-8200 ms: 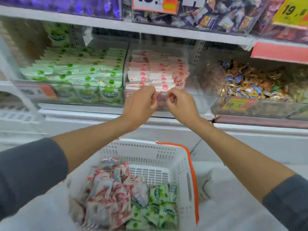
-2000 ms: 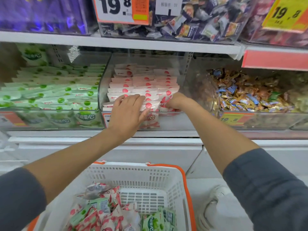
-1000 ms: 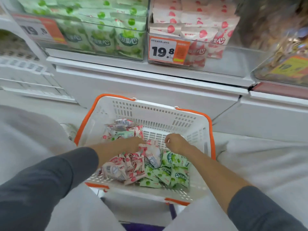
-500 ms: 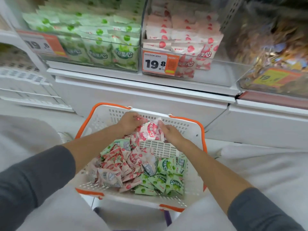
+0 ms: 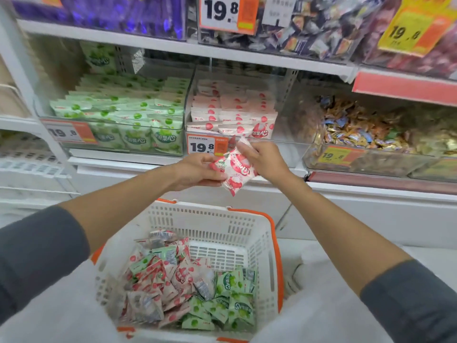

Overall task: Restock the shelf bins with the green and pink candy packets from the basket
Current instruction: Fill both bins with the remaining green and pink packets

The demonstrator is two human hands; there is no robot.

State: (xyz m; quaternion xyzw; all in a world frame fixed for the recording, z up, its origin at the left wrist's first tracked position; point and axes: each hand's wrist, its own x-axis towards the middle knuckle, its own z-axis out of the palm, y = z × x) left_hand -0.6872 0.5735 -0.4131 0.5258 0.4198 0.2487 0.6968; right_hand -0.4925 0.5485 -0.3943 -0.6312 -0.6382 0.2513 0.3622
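Note:
Both hands hold pink candy packets (image 5: pixel 235 169) in the air, just below the front of the pink bin (image 5: pixel 284 134). My left hand (image 5: pixel 195 172) grips them from the left, my right hand (image 5: pixel 264 159) pinches their upper right edge. The pink bin holds stacked pink packets (image 5: pixel 232 112). Left of it, the green bin (image 5: pixel 111 142) is full of green packets (image 5: pixel 128 107). Below, the white basket (image 5: pixel 217 219) with orange rim holds several pink packets (image 5: pixel 160 280) on the left and green packets (image 5: pixel 230 300) on the right.
A bin of mixed wrapped sweets (image 5: pixel 371 127) stands right of the pink bin. The shelf above (image 5: pixel 173 48) carries more candy bins and 19.8 price tags (image 5: pixel 222 11). A white cabinet front (image 5: pixel 371 214) runs under the bins.
Both hands have lifted the pink packets out of the basket and raised them toward the pink bin. The view has tilted up from the basket to the shelf.

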